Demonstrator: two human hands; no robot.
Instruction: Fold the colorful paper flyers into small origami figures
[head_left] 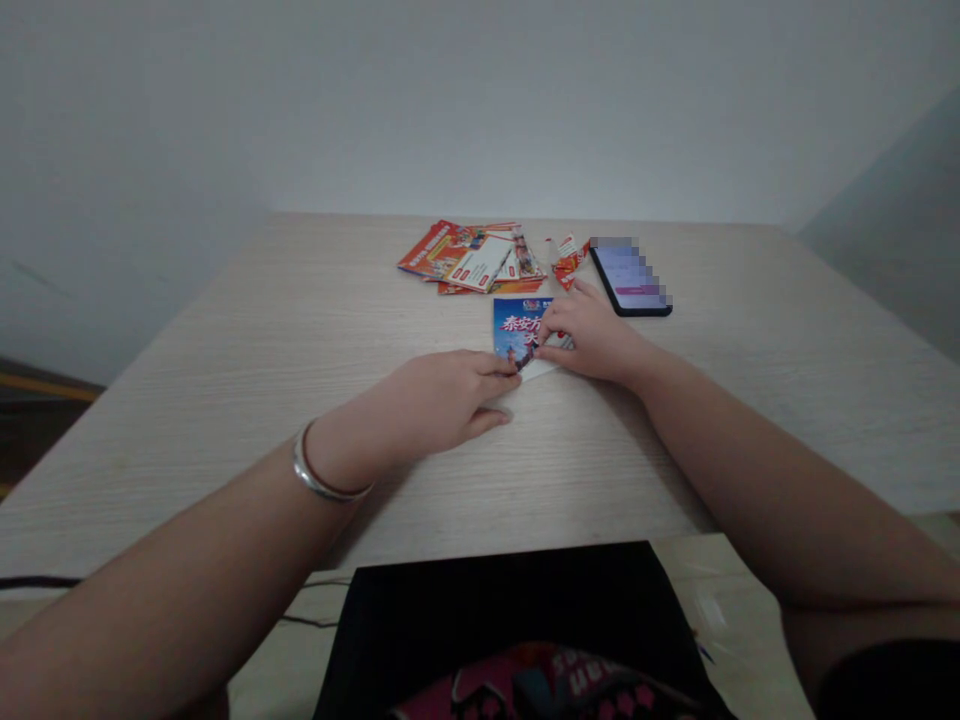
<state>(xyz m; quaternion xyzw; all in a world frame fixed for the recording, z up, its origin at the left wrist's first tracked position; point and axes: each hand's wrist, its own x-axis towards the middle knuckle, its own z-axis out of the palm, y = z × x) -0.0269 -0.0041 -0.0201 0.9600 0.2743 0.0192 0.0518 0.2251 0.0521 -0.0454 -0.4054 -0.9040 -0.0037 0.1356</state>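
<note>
Head view: blue leaflet (513, 318) under fingers (491, 365): left grip (444, 398) spread, right grip (592, 332) unclear.

From my end I've got a plain silver bangle (306, 475) on the left wrist (356, 450), about 8 o'clock. Left hand (442, 405) and right hand (589, 335) are bare, forearms (225, 560) too. Dark top (544, 690) with pink graphics (487, 672) and lettering (589, 677) at 6, black fabric (900, 680) around 4.

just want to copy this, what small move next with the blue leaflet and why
Perhaps press the near edge of the blue leaflet flat with the left hand, whose fingertips are at that edge, while the right hand touches the leaflet.
</note>
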